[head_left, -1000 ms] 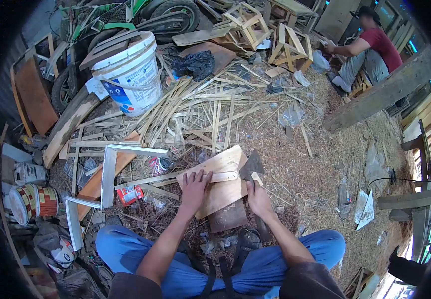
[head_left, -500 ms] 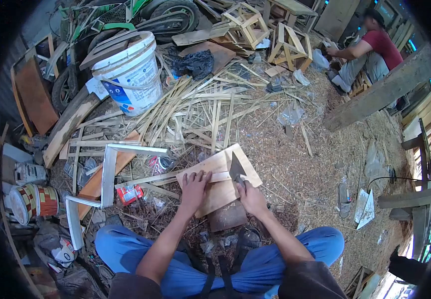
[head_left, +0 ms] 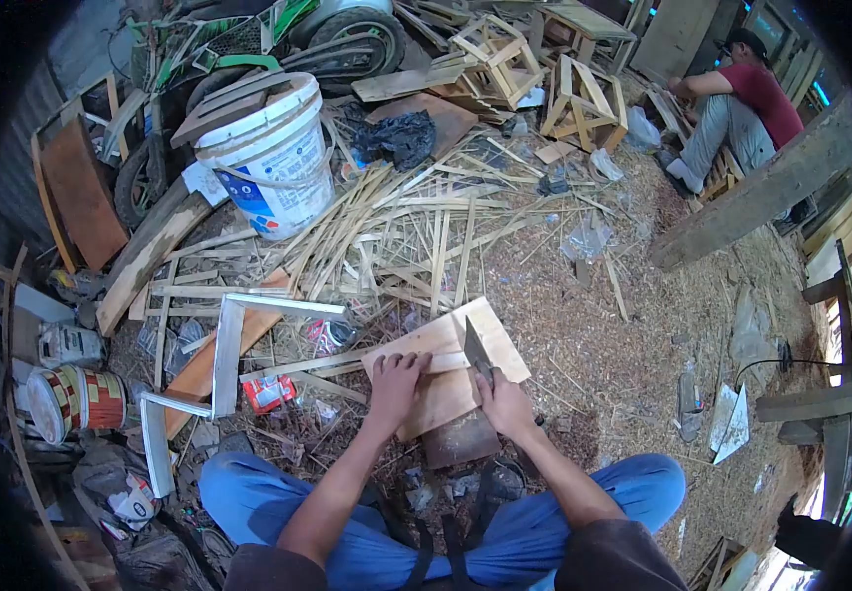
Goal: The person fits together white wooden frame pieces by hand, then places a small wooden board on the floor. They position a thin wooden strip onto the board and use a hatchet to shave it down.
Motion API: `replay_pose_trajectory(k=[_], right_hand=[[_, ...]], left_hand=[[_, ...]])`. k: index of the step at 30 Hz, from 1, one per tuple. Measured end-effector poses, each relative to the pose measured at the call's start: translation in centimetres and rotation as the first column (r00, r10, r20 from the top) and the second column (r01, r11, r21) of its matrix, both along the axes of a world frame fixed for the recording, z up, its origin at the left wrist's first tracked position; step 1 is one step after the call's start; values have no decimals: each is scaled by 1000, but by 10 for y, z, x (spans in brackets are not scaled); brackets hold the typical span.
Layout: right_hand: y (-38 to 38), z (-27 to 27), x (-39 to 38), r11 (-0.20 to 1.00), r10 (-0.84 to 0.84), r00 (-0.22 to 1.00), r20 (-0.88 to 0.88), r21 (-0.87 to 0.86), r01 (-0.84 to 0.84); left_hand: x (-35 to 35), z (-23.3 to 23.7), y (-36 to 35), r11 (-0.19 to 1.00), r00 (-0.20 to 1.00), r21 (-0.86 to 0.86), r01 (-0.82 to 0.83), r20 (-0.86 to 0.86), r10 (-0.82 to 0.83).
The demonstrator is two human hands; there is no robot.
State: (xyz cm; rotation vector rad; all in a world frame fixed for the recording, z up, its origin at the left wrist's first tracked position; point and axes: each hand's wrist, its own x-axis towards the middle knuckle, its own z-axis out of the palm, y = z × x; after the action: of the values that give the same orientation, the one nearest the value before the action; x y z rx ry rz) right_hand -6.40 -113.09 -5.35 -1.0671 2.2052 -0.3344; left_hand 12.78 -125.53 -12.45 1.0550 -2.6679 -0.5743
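Pale wood board [head_left: 429, 403] sits at lower centre, tilted over a darker block [head_left: 462, 444], with a thin wooden strip [head_left: 449, 362] lying across it. The left hand [head_left: 396, 386] is palm down on the board, fingers a bit apart over the strip's left end. The right hand [head_left: 505, 402] has its grip closed around a dark blade [head_left: 475, 348], which stands at the strip's right end. Can't tell if the edge is actually touching the strip.

The floor [head_left: 569, 330] is basically all shavings, with loose slats [head_left: 387, 217] heaped across the upper middle. White bucket [head_left: 278, 182] with boards on its lid at upper left, green motorbike bits [head_left: 293, 22] behind it, and small wooden frames [head_left: 584, 103] up top. Another person [head_left: 756, 103] sits upper right, partly blocked by a big slanted beam [head_left: 766, 187].

Hard to make out: most of the blade's handle is hidden in the fist, the block is mostly under the board, and the corners go black. Lower left is a dim jumble, and the far right is blown out by daylight.
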Motion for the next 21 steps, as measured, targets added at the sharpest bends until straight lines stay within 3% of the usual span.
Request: replay_pose_trajectory(k=[2,6,9,11,13,15,17,21], right_hand=[[-5,8,-4,1000,-13,999,29,-13,13],[-15,22,-19,997,-72,997,-20,-26,72],[-20,27,-30,992,-125,987,-102,3,126],[-17,15,-37,992,-125,988,-91,2,126],[-15,4,-39,983,-164,983,-78,-92,157],[-15,-8,-42,985,-163,986,-23,-67,161],[-14,-17,-43,987,-157,988,-5,-30,157],[-17,-24,-45,984,-171,985,22,-46,172]], left_hand=[[-1,6,1,972,999,233,-37,-17,42],[1,-2,-4,969,997,245,-33,-62,50],[-3,8,-10,988,990,151,27,-141,-6],[-10,34,-9,963,952,-247,-112,-305,33],[-10,33,-4,966,964,-218,-142,-254,85],[-7,28,-5,966,970,-190,-178,-201,139],[-5,17,-11,996,987,33,-83,-138,87],[-8,13,-14,995,979,-103,-7,-204,-14]])
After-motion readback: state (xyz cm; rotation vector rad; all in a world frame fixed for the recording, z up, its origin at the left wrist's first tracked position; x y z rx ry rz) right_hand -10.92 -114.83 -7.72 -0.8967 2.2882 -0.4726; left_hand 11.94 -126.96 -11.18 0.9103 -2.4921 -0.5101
